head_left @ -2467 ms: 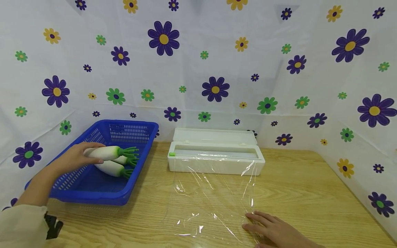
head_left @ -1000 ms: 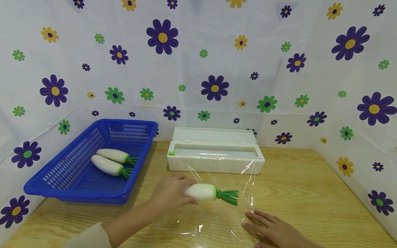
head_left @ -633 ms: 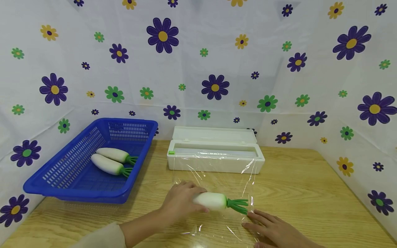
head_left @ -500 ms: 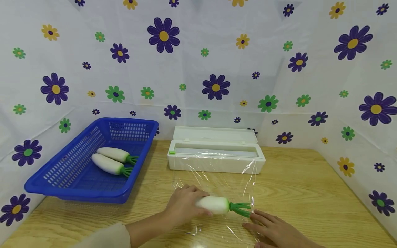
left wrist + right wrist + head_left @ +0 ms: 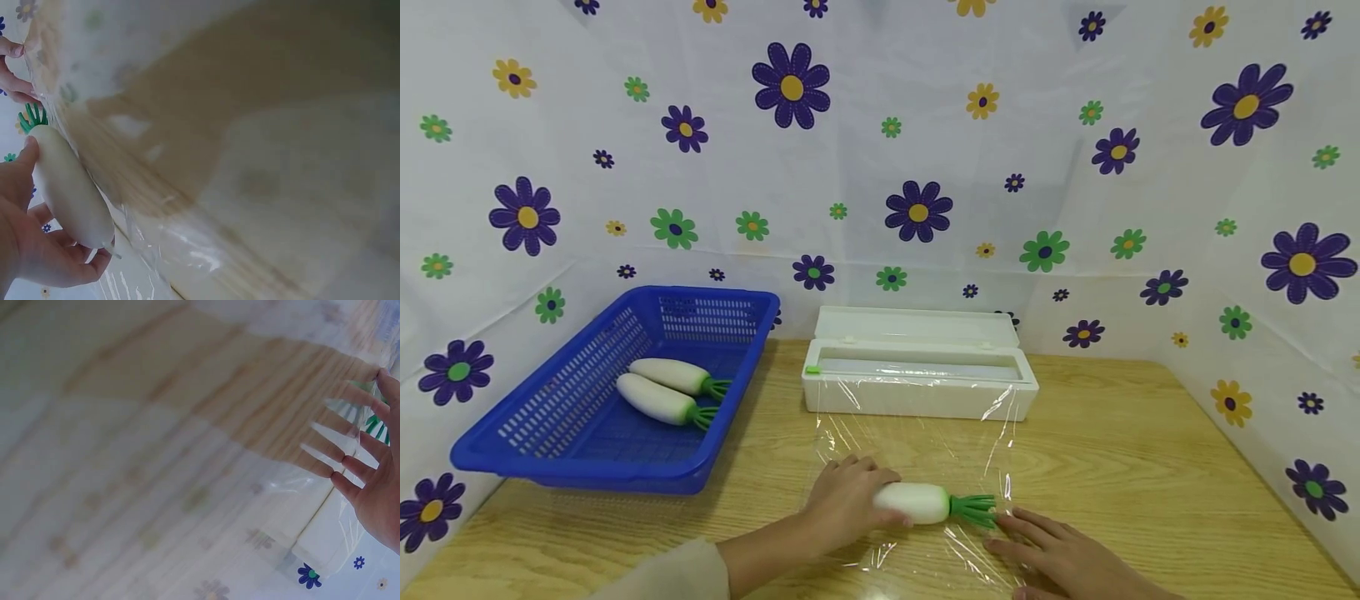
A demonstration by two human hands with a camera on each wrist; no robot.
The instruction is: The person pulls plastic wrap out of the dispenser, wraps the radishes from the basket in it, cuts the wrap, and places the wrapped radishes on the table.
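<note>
My left hand point(image 5: 848, 504) grips a white radish point(image 5: 917, 503) with a green stalk point(image 5: 973, 509), low over a sheet of cling film point(image 5: 925, 450) in the head view. In the left wrist view, thumb and fingers wrap around the radish point(image 5: 72, 187). The film runs from a white dispenser box point(image 5: 917, 398), its lid raised, toward the front of the table. My right hand point(image 5: 1067, 554) rests with spread fingers on the film's right edge, close to the stalk tips. From the right wrist view, its fingertips point(image 5: 337, 478) press on the surface.
A blue plastic basket point(image 5: 700, 467) at the left holds two more radishes point(image 5: 655, 398). Behind the wooden table point(image 5: 1120, 450) hangs a white cloth point(image 5: 865, 167) printed with flowers. A green slider point(image 5: 813, 370) sits at the box's left front edge.
My left hand has carried a radish out of the basket, rightward and down onto the film. It has settled slightly nearer the front. The right hand has stayed in place.
</note>
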